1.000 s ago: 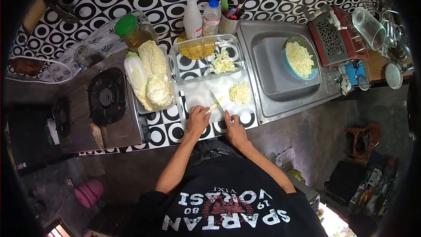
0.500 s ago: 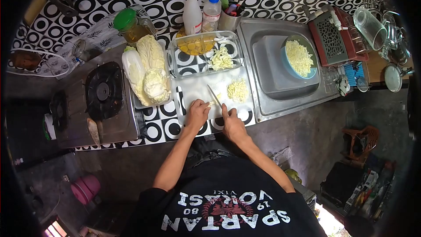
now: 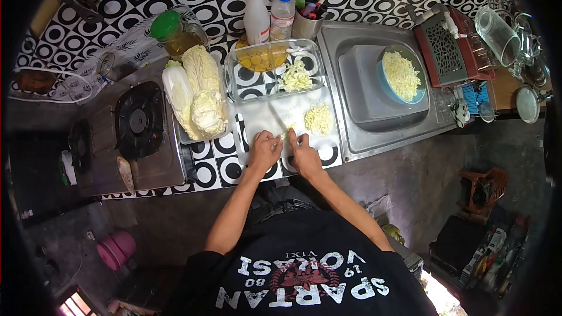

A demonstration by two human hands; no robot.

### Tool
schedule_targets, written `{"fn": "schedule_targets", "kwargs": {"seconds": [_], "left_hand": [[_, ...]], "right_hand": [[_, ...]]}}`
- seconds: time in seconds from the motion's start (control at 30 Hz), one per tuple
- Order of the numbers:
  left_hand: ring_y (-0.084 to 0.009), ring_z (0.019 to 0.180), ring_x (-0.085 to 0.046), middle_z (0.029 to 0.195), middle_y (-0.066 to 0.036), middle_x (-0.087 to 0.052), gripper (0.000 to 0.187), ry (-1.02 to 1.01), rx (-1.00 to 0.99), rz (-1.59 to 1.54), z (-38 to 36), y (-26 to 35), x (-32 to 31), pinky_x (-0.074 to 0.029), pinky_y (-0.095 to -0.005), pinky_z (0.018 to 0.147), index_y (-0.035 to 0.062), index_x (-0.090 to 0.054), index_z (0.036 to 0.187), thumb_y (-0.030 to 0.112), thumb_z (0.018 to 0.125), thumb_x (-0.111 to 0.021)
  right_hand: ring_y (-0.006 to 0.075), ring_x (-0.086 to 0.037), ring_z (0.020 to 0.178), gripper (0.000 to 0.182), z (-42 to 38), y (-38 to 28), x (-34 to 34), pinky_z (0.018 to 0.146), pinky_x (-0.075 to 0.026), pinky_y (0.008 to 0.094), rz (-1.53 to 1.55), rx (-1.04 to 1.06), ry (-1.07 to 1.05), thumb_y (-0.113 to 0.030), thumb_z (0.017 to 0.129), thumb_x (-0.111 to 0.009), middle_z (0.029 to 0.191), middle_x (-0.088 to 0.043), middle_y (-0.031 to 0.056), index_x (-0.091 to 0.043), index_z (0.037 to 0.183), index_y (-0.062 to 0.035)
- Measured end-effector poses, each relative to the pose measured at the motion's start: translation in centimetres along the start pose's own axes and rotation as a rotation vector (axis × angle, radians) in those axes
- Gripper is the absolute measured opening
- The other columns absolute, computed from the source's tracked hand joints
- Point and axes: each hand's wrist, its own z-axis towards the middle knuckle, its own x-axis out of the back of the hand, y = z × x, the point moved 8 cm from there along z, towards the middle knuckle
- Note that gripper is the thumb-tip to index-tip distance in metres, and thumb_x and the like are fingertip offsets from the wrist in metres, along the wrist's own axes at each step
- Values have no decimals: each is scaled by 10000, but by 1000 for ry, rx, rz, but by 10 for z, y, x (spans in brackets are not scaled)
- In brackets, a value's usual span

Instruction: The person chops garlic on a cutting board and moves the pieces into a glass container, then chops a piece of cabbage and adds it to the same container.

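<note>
My right hand (image 3: 306,157) is wrapped round a kitchen knife (image 3: 277,113), its blade angled to the upper left over the white cutting board (image 3: 249,118). Close beside the blade, my left hand (image 3: 265,150) has its fingers curled down on a small pale cabbage piece (image 3: 284,136), mostly hidden by the fingers. To the right of the knife, a pile of diced cabbage (image 3: 318,119) rests on the board. Behind the board stands a clear divided container (image 3: 229,85) with cut cabbage pieces (image 3: 295,76) in its right compartment.
Napa cabbages (image 3: 201,85) fill a tray on the left, next to the gas stove (image 3: 105,158). At right, a blue bowl (image 3: 388,89) of chopped cabbage (image 3: 401,76) stands over the steel sink (image 3: 345,96). Bottles (image 3: 256,20) and a utensil cup (image 3: 305,26) line the back.
My right hand has moved slightly left with the knife, and the blade now lies further left, nearer my left fingers. My left hand has barely moved.
</note>
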Motion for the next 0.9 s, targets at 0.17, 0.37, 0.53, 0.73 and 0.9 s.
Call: {"fn": "schedule_targets", "kwargs": {"seconds": [0.17, 0.37, 0.53, 0.73, 0.9], "left_hand": [[-288, 761, -531, 738, -102, -551, 102, 36, 72, -13, 4, -9, -1, -449, -376, 689, 49, -694, 778, 119, 705, -697], [-284, 754, -538, 717, -99, -551, 84, 18, 173, -79, 8, -15, -3, -445, -377, 690, 67, -698, 747, 122, 686, -716], [-282, 726, -542, 698, -95, -549, 83, -2, 192, -109, 9, -19, -6, -446, -376, 679, 71, -703, 733, 118, 668, -728], [-254, 696, -552, 699, -82, -552, 96, 11, 142, -71, 9, -18, -6, -447, -355, 631, 80, -713, 767, 124, 683, -729], [-283, 727, -546, 691, -97, -547, 83, 9, 180, -101, 8, -21, -7, -448, -377, 678, 71, -704, 730, 104, 656, -721]], "right_hand": [[422, -593, 735, 735, -3, -2, 12, 684, -499, 479, -3, -75, -76, 23, 710, -534, 1054, -443, 227, -261, 1386, -68], [438, -604, 755, 751, -25, -11, 20, 661, -517, 466, -17, -69, -161, 33, 725, -554, 1082, -411, 272, -216, 1392, -29], [425, -604, 737, 772, -30, 0, 1, 661, -515, 468, 6, -52, -120, 41, 711, -560, 1091, -407, 250, -217, 1397, -44], [407, -605, 714, 693, -6, -1, -5, 631, -514, 465, 2, -3, -29, 7, 750, -525, 1055, -432, 223, -255, 1385, -55], [407, -607, 701, 644, 11, -11, 5, 613, -513, 463, -21, 49, -5, -30, 779, -507, 1032, -444, 230, -269, 1377, -50]]}}
